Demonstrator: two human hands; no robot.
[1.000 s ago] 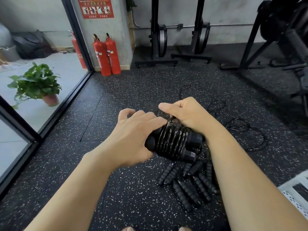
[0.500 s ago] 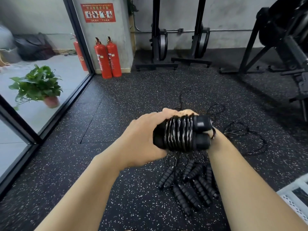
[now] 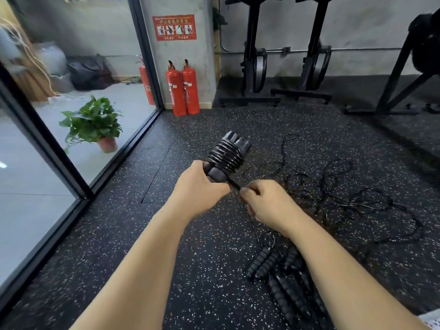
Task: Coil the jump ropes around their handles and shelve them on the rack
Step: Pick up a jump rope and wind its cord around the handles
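Gripping the lower ends of two black handles [image 3: 227, 154] set side by side, the left hand [image 3: 200, 189] holds them slanted above the floor, caps pointing away from the person. Rope is wound round the pair in several tight turns. The right hand [image 3: 266, 206], just beside the left, pinches the rope's free tail [image 3: 234, 184] between thumb and curled fingers.

Under the right forearm more ribbed handles [image 3: 262, 264] lie bunched on the floor, partly hidden, so I cannot count them. A tangle of thin black cords [image 3: 345, 201] spreads to the right.

The floor [image 3: 214, 270] is black rubber speckled white. Two red fire extinguishers [image 3: 182, 89] stand against a pillar. A third extinguisher [image 3: 146, 84] stands behind the glass wall [image 3: 114, 167] on the left, as does one potted plant [image 3: 94, 125]. Two black machine stands [image 3: 252, 58] line the far wall, with open floor before them.
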